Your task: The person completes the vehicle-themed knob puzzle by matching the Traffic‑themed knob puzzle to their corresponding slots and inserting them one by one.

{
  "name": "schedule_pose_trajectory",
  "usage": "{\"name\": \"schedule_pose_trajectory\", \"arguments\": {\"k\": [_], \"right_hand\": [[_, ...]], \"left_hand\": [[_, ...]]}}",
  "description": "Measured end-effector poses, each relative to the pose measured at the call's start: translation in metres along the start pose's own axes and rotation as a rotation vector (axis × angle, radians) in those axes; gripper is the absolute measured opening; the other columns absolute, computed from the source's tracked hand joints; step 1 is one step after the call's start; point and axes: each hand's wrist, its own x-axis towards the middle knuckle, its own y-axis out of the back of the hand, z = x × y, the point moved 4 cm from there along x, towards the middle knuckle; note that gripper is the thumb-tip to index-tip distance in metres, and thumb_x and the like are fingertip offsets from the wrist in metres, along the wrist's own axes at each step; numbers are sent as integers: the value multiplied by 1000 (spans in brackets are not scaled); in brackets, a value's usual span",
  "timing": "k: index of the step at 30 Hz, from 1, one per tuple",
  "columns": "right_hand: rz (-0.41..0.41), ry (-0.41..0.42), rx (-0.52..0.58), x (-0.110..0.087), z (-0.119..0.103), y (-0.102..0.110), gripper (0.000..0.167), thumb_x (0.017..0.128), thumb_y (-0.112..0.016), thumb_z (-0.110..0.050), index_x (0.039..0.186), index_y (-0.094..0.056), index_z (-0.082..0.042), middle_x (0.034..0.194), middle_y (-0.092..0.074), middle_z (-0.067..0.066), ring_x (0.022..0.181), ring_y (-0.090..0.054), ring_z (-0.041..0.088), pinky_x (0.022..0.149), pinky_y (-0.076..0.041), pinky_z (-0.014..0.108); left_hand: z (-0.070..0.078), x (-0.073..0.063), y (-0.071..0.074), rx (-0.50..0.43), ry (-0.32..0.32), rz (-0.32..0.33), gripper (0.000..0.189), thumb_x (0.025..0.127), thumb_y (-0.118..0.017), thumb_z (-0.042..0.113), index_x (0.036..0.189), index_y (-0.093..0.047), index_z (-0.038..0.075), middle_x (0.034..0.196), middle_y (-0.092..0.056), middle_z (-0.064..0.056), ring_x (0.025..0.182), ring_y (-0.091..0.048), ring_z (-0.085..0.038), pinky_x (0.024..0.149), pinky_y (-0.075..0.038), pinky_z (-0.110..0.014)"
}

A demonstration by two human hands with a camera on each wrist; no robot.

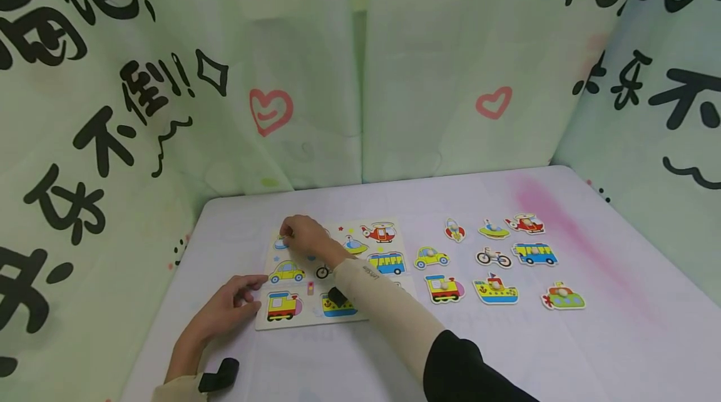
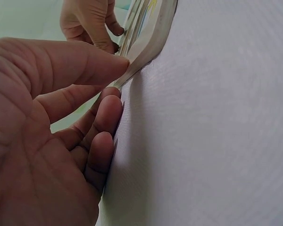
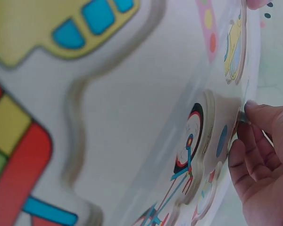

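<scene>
On the table lies a white puzzle board [image 1: 312, 322] with vehicle pictures in recessed shapes. Over its far-left corner my right hand [image 1: 306, 236] pinches a small puzzle piece [image 1: 280, 243] by its top; a bit of blue shows, but most is hidden by the fingers. In the right wrist view, thumb and fingertips of that hand [image 3: 269, 150] meet low over the board, near the bicycle picture [image 3: 189, 141]. My left hand [image 1: 228, 305] rests at the board's left edge, with thumb and index finger touching the rim and the other fingers loosely bent.
Right of the board, several knobbed vehicle pieces lie in rows, among them a rocket [image 1: 454, 230], yellow car [image 1: 431, 257], train [image 1: 444, 289], ship [image 1: 496, 290], bus [image 1: 535, 254] and submarine [image 1: 563, 297]. Green curtains [image 1: 360, 76] hang behind the white table [image 1: 636, 352].
</scene>
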Motion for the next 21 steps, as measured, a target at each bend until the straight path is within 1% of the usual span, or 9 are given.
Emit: {"name": "schedule_pose_trajectory", "arguments": {"k": [5,11,14,17,21], "right_hand": [[8,-14,-13,-1,1,0,14,101,-65,-18,113,-69,-12,106,-66,0,92,-55,11,89,-47,27],[36,-18,19,-4,3,2,18,100,-66,-21,115,-69,-11,109,-68,1,94,-58,12,90,-49,27],[65,-24,59,-7,3,4,20,100,-66,-22,116,-69,-10,110,-69,2,95,-59,12,88,-49,26],[96,-31,127,-11,3,6,21,100,-66,-23,117,-69,-10,110,-69,2,94,-61,12,83,-50,24],[140,5,202,-18,2,12,20,100,-67,-21,115,-70,-8,108,-70,4,92,-63,13,79,-50,23]], "left_hand": [[2,-1,-1,5,10,-1,48,92,-70,3,138,-60,5,119,-59,-9,98,-50,-21,79,-42,-26],[4,-2,-1,13,5,1,48,92,-70,3,139,-60,4,120,-59,-10,98,-50,-21,78,-42,-25],[4,-1,-1,16,1,-1,48,92,-70,4,139,-60,4,120,-59,-10,98,-50,-21,78,-43,-25],[4,-1,-1,20,1,0,48,91,-70,4,138,-60,4,120,-59,-10,98,-50,-21,78,-43,-26],[4,-1,-1,19,-9,-1,48,91,-71,4,138,-60,3,120,-58,-11,97,-50,-21,78,-43,-26]]}}
